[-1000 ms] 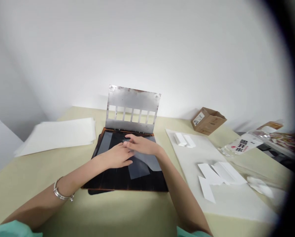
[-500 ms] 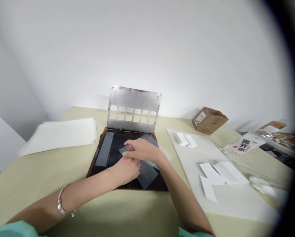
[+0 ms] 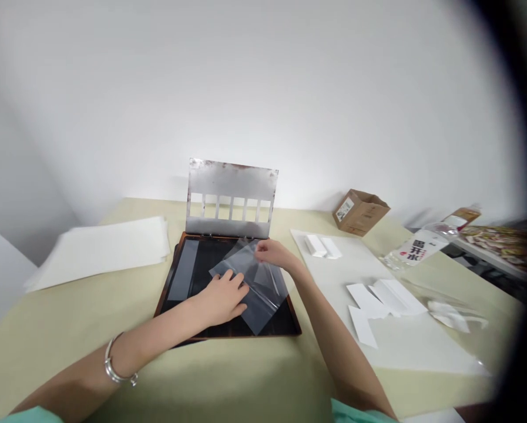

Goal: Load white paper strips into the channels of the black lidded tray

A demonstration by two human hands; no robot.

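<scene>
A clear plastic film lies askew over a black, wood-edged board. My left hand rests on the film's left part with fingers spread. At the film's far right, my right hand is closed, thumb and fingers pinching its upper edge, which lifts a little. A grey strip lies along the board's left side. Hinged to the board's back edge, a metal plate with a row of rectangular windows stands upright.
Left of the board is a stack of white sheets. To the right, a white mat carries folded white cards. Behind it stand a brown paper box and a labelled plastic bottle lying on its side.
My hands, crossed over each other before, have come apart. The right hand has moved right and now pinches the film's edge; the left has spread flat on the film.
</scene>
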